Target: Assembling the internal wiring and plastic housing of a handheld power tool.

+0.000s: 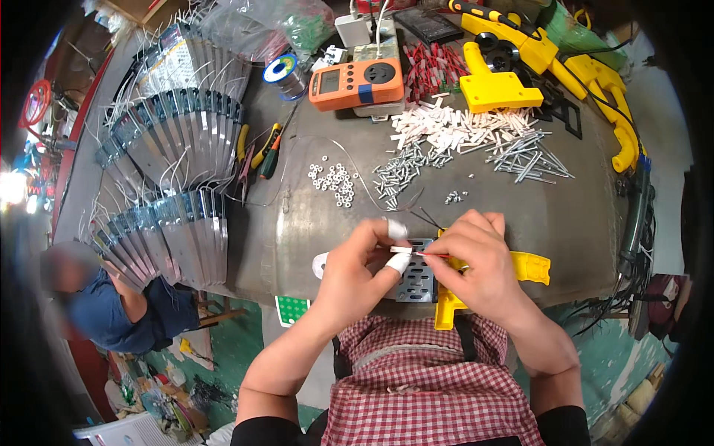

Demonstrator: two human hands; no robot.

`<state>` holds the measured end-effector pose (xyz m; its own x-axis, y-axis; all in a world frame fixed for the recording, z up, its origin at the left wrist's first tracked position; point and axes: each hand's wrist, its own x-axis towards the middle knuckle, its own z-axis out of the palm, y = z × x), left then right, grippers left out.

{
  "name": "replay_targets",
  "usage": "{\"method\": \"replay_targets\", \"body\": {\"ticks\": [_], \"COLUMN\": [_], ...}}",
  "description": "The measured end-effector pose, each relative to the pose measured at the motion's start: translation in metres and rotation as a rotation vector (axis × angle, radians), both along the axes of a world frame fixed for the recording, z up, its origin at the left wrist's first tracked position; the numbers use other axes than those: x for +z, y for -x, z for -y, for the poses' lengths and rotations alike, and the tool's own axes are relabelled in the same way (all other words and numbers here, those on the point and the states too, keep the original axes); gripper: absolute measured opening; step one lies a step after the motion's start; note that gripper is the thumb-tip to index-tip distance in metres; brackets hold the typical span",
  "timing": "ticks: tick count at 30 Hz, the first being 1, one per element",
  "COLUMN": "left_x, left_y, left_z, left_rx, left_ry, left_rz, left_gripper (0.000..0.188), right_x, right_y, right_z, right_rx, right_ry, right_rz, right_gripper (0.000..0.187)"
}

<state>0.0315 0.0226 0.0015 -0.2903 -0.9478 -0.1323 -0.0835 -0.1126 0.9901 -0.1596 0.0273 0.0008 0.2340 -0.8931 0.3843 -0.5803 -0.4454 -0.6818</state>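
Note:
My left hand (352, 273), with white covers on its thumb and forefinger tips, pinches a small white sleeve-like piece (401, 250). My right hand (482, 260) is closed on a thin red wire (433, 255), whose end meets the white piece; whether it goes inside is too small to tell. Below both hands lies a slotted metal plate (418, 284), resting by a yellow plastic housing (531, 267) that my right hand partly covers. Dark wire ends (427, 217) stick out beyond the plate.
Beyond my hands lie white rings (333, 183), screws (405, 175), long metal pins (529, 157) and a pile of white pieces (454, 128). An orange multimeter (355, 83), solder spool (285, 77) and yellow housings (500, 85) stand behind. Wired metal plates (175, 238) fill the left, near another person (134, 308).

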Motion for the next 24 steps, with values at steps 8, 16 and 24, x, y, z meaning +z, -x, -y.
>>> {"method": "replay_targets", "body": {"ticks": [8, 16, 24], "left_x": [0.0, 0.001, -0.001], "left_y": [0.004, 0.004, 0.008], "left_z": [0.003, 0.002, 0.004], "left_rx": [-0.057, -0.027, -0.081], "left_ry": [0.505, 0.45, 0.374], "left_rz": [0.488, 0.406, 0.326], "left_gripper": [0.019, 0.02, 0.022], "right_x": [-0.002, -0.008, -0.01], "right_y": [0.004, 0.001, 0.009], "right_z": [-0.001, 0.0, -0.003], "right_rx": [0.007, -0.017, 0.032], "right_ry": [-0.006, -0.009, -0.098], "right_rz": [0.033, 0.079, 0.115], "right_gripper": [0.009, 0.011, 0.011]}}
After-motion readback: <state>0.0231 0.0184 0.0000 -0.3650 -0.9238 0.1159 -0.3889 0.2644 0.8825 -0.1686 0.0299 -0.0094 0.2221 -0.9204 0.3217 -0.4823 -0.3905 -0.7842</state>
